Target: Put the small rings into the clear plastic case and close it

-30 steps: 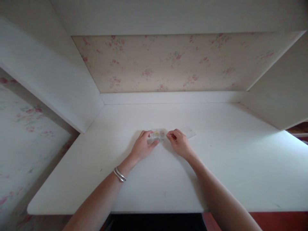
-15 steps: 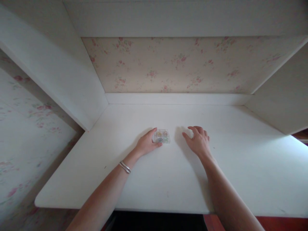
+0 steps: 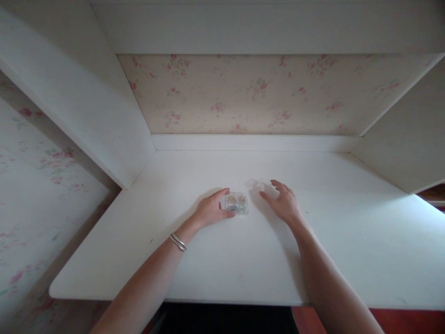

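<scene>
My left hand (image 3: 212,208) grips the left end of a small clear plastic case (image 3: 245,204), thumb along the near side and fingers at the far side. Inside the case, several round compartments hold small coloured contents, yellowish, pinkish, dark and greenish, too small to name. To its right, my right hand (image 3: 280,202) curves its thumb and fingers around the edge of a faint clear plastic piece (image 3: 256,183). This piece looks like a lid, but its outline is hard to make out. A silver bracelet (image 3: 178,242) circles my left wrist.
Both hands are over a white desk top (image 3: 225,269) with a rounded front left corner. White side panels (image 3: 114,120) flank it, and a floral-papered wall (image 3: 239,93) rises behind a low white ledge (image 3: 250,142). An overhead white board (image 3: 271,28) spans the top.
The case in my left hand has moved slightly right and nearer to me. My right hand has shifted a little left, and the clear piece now shows to the left of its fingertips.
</scene>
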`<state>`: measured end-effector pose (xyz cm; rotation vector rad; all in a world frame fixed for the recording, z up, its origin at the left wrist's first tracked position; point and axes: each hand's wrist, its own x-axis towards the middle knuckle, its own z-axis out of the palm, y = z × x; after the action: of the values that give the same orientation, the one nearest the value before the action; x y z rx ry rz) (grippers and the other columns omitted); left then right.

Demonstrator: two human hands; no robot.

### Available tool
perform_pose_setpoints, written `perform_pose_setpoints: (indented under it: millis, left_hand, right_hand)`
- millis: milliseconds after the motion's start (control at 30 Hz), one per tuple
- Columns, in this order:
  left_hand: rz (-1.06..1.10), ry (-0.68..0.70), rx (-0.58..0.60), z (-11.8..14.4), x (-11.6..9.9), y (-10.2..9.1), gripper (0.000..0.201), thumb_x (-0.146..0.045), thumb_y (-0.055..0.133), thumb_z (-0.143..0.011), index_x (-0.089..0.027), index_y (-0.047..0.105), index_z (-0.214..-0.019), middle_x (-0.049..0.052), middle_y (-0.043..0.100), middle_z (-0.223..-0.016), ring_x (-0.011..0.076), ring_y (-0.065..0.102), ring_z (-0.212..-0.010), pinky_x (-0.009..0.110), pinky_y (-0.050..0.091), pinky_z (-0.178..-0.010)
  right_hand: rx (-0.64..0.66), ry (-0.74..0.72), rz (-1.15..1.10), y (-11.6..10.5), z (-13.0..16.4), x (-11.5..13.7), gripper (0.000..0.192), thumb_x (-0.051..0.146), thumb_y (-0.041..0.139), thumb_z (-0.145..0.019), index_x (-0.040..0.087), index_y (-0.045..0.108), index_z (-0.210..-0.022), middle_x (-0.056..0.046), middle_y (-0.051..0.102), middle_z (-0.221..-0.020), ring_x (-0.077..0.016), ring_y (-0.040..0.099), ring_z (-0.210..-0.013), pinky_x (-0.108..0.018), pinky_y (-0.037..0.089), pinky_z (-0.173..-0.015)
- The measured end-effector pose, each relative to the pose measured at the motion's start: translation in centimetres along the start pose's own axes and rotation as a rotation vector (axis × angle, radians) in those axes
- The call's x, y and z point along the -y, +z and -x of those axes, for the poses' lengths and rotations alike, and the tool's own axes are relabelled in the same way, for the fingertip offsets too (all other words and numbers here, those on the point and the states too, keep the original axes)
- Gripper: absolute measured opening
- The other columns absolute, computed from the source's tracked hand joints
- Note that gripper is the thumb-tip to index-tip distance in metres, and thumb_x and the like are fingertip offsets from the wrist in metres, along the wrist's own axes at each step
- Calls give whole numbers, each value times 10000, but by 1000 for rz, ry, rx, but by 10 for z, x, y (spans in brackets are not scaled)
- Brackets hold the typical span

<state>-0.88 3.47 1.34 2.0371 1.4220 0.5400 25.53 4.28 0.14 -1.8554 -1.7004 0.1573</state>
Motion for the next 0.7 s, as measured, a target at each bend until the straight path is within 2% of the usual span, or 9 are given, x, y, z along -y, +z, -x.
perform_pose_setpoints:
  millis: [100, 200, 267, 333, 400, 567, 633, 700]
  left_hand:
    - [-7, 19, -4, 1, -1, 1, 851, -512, 726, -588, -261, 417, -1340, 24, 641, -967, 135, 565, -657, 248, 428, -631]
    - [20, 59, -23, 1, 0, 2, 864, -502, 740, -571, -270, 416, -1337, 43, 606, -1097, 132, 560, -658, 264, 452, -627]
    - [80, 97, -32, 1, 2, 2, 881, -487, 756, -558, -270, 409, -1338, 64, 529, -1236, 120, 558, -664, 276, 477, -643]
    - [173, 122, -39, 0, 3, 3, 869, -467, 757, -572, -252, 406, -1337, 89, 432, -1339, 99, 555, -655, 277, 498, -649]
    - [266, 137, -52, 0, 4, 5, 810, -445, 740, -616, -238, 413, -1327, 102, 380, -1374, 74, 546, -634, 263, 508, -628]
    - [330, 179, -171, -1, 2, 10, 628, -391, 708, -691, -241, 483, -1258, 67, 462, -1289, 64, 517, -644, 234, 503, -629]
    - [308, 193, -206, 0, -1, 11, 606, -390, 706, -696, -244, 493, -1244, 54, 491, -1253, 75, 516, -679, 242, 503, -681]
    - [279, 197, -218, 1, -4, 10, 615, -402, 711, -690, -241, 493, -1242, 51, 512, -1224, 92, 524, -727, 256, 500, -729]
  right_hand:
    - [30, -163, -235, 1, 8, 17, 511, 537, 554, -771, 231, 563, -1180, -95, 601, -1166, -224, 578, -977, -397, 449, -867]
    - [56, -333, -327, 0, 17, 33, 449, 484, 606, -765, 227, 602, -1133, -91, 602, -1178, -230, 540, -1080, -409, 414, -940]
    - [67, -372, -370, -2, 21, 40, 441, 462, 637, -749, 231, 612, -1124, -90, 597, -1194, -239, 507, -1134, -429, 382, -981]
    - [107, -295, -474, -4, 23, 44, 437, 459, 634, -755, 240, 609, -1134, -85, 589, -1212, -234, 527, -1110, -429, 399, -967]
    - [194, -149, -646, -6, 22, 45, 413, 464, 605, -780, 242, 610, -1129, -75, 594, -1210, -217, 567, -1046, -402, 444, -917]
    - [438, 223, -1158, -10, 16, 50, 389, 501, 458, -857, 164, 628, -951, -113, 681, -997, -187, 651, -825, -322, 536, -701]
    - [486, 338, -1231, -11, 14, 51, 357, 486, 461, -859, 161, 590, -932, -115, 694, -914, -166, 660, -687, -284, 539, -590]
    - [475, 386, -1234, -11, 14, 50, 310, 461, 490, -852, 170, 562, -935, -102, 688, -906, -149, 659, -629, -251, 534, -528]
